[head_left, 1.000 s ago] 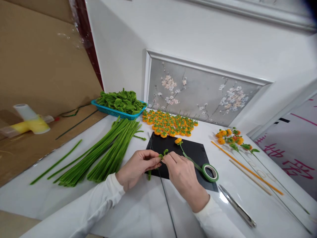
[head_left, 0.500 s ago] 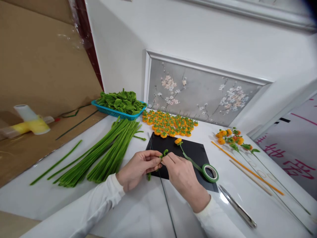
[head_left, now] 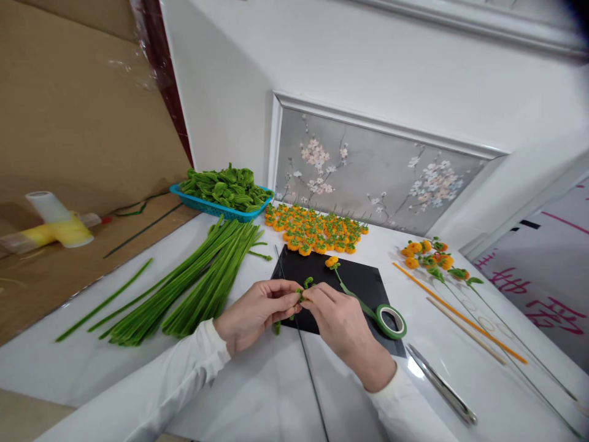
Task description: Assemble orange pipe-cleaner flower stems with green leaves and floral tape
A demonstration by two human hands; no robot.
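My left hand point(head_left: 255, 312) and my right hand point(head_left: 338, 319) meet fingertip to fingertip over the front edge of a black mat point(head_left: 354, 279). Both pinch a short green pipe cleaner piece point(head_left: 305, 284), whose curled tip shows above the fingers and whose other end pokes out below my left hand. A thin dark wire point(head_left: 307, 368) runs from under my hands toward me. On the mat lies an orange flower on a green stem point(head_left: 332, 263), joined by tape to a roll of green floral tape point(head_left: 391, 321).
A bundle of long green pipe cleaners point(head_left: 202, 276) lies left. A blue basket of green leaf shapes point(head_left: 223, 195) and several orange flower heads point(head_left: 315, 232) sit at the back. Right: finished flower stems point(head_left: 432, 258), an orange stick point(head_left: 460, 314), a wooden stick, scissors point(head_left: 442, 385). Cardboard is far left.
My fingertips have worked slightly on the green piece; both hands stay in about the same spot. Nothing else has moved.
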